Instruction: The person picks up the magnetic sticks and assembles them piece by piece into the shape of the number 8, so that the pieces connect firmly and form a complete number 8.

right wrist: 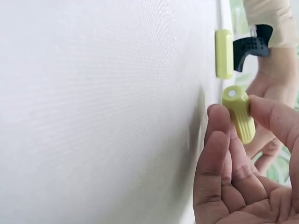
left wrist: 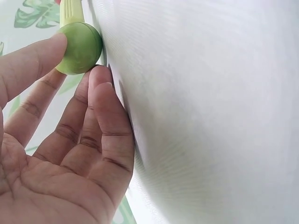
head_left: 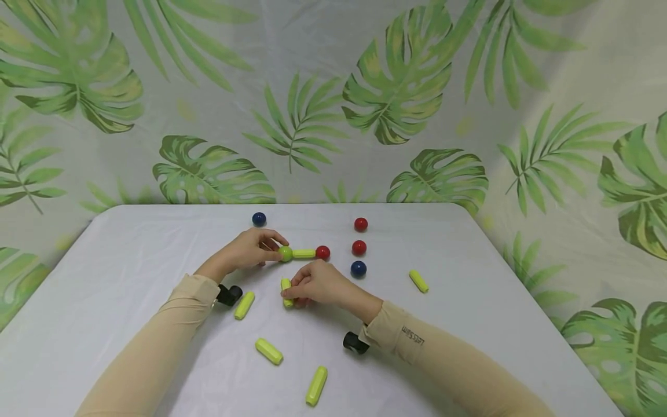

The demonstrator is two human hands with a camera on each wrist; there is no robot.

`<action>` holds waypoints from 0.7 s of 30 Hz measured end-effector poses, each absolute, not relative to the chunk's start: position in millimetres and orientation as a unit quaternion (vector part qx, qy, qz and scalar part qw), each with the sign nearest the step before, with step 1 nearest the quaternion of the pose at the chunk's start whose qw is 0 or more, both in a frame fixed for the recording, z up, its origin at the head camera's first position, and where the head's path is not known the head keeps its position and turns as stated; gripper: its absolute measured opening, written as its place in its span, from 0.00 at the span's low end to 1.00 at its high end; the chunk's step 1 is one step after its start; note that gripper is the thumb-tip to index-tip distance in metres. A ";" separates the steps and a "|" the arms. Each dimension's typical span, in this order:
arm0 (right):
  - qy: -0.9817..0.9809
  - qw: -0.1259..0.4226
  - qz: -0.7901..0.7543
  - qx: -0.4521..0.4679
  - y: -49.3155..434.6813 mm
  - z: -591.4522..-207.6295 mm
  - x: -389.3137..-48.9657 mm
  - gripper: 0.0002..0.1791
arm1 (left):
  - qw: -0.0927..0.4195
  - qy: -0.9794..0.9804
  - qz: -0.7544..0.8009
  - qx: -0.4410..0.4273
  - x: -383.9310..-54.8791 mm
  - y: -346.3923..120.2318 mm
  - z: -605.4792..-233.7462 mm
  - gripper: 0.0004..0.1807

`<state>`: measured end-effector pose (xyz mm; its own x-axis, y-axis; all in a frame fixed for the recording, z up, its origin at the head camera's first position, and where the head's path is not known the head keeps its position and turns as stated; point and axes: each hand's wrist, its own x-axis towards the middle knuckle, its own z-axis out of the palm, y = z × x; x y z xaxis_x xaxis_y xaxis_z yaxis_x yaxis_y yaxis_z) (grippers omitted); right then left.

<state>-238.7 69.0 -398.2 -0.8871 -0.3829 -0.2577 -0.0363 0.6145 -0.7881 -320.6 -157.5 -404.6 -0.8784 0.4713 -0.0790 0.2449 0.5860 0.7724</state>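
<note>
My left hand [head_left: 249, 250] pinches a green ball [head_left: 285, 253] between thumb and finger. In line with that ball are a yellow-green rod [head_left: 304, 253] and a red ball [head_left: 323, 252], joined end to end on the table. The left wrist view shows the green ball [left wrist: 80, 48] against the rod's ribbed end [left wrist: 71, 11]. Nearer the front, my right hand [head_left: 324, 284] holds another yellow-green rod [head_left: 286, 291] by thumb and fingertips. A pale round spot marks the end of this held rod [right wrist: 239, 112] in the right wrist view.
Loose yellow-green rods lie around: one [head_left: 245, 305] by the left wrist, two [head_left: 269, 351] in front, one [head_left: 418, 281] at right. Two red balls [head_left: 359, 248] and a blue ball [head_left: 358, 269] form a column right of centre. Another blue ball [head_left: 259, 219] sits behind the left hand.
</note>
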 end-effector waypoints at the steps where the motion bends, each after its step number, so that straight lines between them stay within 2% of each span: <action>1: 0.874 0.204 -0.426 -0.114 68.4 -398.9 -240.7 0.12 | 0.140 0.879 0.408 0.203 -320.6 -157.5 -404.4 0.18; 21: 0.865 0.190 -0.462 -0.052 55.7 -404.8 -267.2 0.14 | 0.158 0.870 0.422 0.201 -320.2 -160.0 -401.1 0.18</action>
<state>-267.2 55.7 -404.8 -0.9222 -0.2655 -0.2812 0.0865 0.5672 -0.8190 -320.2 -160.0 -401.1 -0.8689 0.4835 -0.1055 0.2163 0.5627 0.7979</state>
